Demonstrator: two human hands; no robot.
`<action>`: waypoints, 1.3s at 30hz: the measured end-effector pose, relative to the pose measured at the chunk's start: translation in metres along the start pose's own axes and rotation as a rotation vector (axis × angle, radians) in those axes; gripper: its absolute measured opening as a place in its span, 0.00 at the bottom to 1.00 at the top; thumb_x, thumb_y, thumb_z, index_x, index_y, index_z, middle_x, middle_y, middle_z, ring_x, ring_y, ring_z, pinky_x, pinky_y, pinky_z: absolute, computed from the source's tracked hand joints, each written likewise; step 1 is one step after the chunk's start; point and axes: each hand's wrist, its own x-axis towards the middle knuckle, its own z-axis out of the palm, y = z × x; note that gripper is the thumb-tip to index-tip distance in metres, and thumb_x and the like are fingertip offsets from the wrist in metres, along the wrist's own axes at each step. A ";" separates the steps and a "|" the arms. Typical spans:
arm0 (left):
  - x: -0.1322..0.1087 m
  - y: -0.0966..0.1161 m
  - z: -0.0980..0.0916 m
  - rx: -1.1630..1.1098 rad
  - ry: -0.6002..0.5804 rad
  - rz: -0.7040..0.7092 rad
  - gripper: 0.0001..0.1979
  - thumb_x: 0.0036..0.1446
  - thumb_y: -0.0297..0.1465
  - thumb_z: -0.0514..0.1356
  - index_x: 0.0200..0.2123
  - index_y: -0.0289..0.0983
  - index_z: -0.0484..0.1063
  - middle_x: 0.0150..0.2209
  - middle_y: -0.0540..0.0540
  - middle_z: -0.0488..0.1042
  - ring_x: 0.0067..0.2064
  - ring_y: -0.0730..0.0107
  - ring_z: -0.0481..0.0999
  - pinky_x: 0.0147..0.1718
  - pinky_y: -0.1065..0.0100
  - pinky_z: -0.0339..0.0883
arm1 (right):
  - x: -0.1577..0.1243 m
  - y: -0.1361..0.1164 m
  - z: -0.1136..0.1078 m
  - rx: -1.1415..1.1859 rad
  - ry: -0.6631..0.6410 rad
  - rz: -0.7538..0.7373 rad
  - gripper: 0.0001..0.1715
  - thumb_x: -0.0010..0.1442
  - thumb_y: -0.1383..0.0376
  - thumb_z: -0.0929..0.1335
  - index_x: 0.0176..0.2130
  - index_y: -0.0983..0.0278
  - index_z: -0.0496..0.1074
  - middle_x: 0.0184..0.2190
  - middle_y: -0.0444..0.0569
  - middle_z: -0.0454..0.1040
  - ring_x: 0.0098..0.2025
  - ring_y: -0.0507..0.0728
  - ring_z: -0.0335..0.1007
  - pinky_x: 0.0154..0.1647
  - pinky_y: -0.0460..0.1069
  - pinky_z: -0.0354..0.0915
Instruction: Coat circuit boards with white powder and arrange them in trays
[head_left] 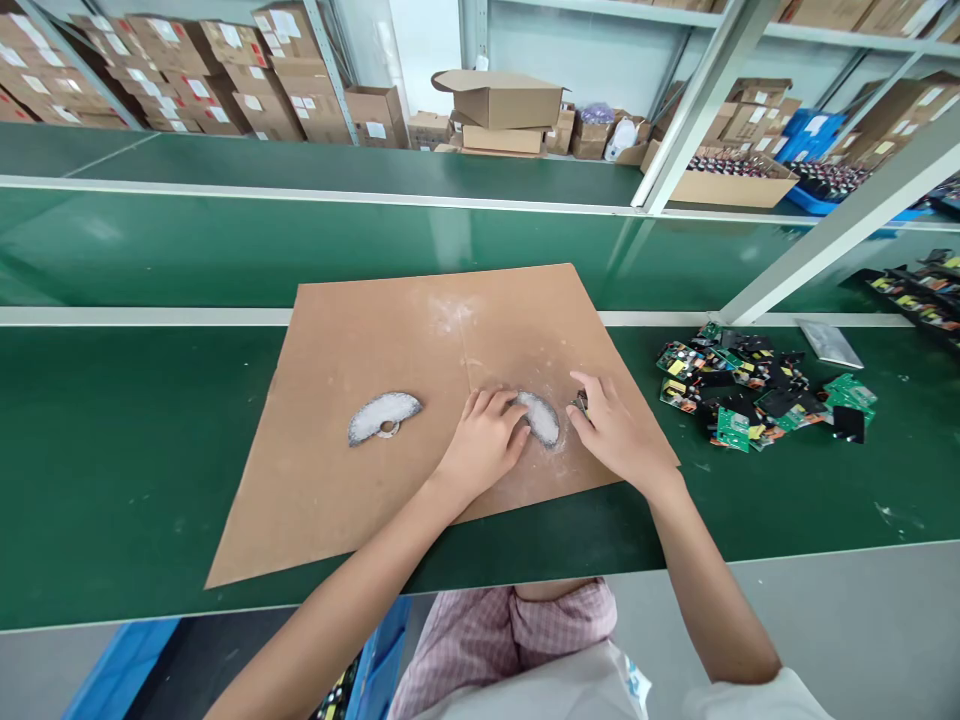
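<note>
Two grey-white, crescent-shaped pieces with dark, speckled edges lie on a sheet of brown cardboard point(360, 340). The left crescent point(386, 412) has a small ring point(388, 429) at its inner edge. My left hand point(487, 435) is closed at the left end of the right crescent point(540, 418), its fingertips covering that end. To the right of this crescent, my right hand point(619, 430) has a small dark piece point(580, 400) between thumb and index finger; the fingers hide most of it. White powder point(454, 315) marks the cardboard.
A pile of small green and black circuit-board-like pieces point(757, 390) lies right of the cardboard on the green table point(135, 450). A silvery flat packet point(831, 343) is behind it. Slanting metal posts point(847, 220) and a shelf with cartons point(502, 105) stand beyond.
</note>
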 end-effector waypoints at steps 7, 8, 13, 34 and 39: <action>0.000 -0.001 0.001 0.036 0.032 -0.138 0.19 0.61 0.30 0.50 0.55 0.34 0.63 0.57 0.38 0.64 0.61 0.50 0.55 0.58 0.45 0.50 | 0.004 -0.004 0.003 -0.151 0.066 0.018 0.13 0.67 0.62 0.57 0.44 0.64 0.67 0.43 0.56 0.68 0.37 0.62 0.70 0.32 0.50 0.62; 0.000 -0.001 0.002 0.048 0.023 -0.153 0.20 0.61 0.31 0.50 0.56 0.34 0.61 0.58 0.37 0.63 0.62 0.49 0.54 0.57 0.44 0.49 | 0.004 -0.003 0.001 -0.155 0.066 0.014 0.14 0.68 0.62 0.57 0.44 0.63 0.68 0.42 0.55 0.69 0.36 0.61 0.70 0.32 0.50 0.61; 0.000 -0.002 0.004 0.091 -0.017 -0.191 0.20 0.61 0.31 0.49 0.55 0.33 0.63 0.58 0.37 0.63 0.62 0.46 0.52 0.58 0.42 0.47 | 0.003 0.005 -0.006 -0.119 0.036 0.023 0.16 0.68 0.63 0.58 0.49 0.61 0.69 0.42 0.53 0.71 0.42 0.62 0.69 0.39 0.51 0.61; 0.001 -0.002 0.002 -0.057 0.002 -0.096 0.12 0.59 0.26 0.52 0.42 0.39 0.73 0.53 0.44 0.70 0.55 0.56 0.64 0.57 0.45 0.50 | 0.000 0.003 -0.006 -0.206 -0.067 -0.003 0.15 0.68 0.65 0.55 0.39 0.62 0.67 0.30 0.47 0.73 0.32 0.59 0.69 0.29 0.48 0.53; 0.000 -0.003 0.000 -0.094 -0.019 -0.009 0.15 0.57 0.23 0.51 0.39 0.41 0.75 0.46 0.46 0.75 0.56 0.57 0.64 0.59 0.42 0.44 | -0.005 -0.004 -0.010 -0.132 -0.043 -0.100 0.16 0.68 0.65 0.55 0.45 0.60 0.67 0.39 0.46 0.74 0.37 0.59 0.71 0.33 0.48 0.57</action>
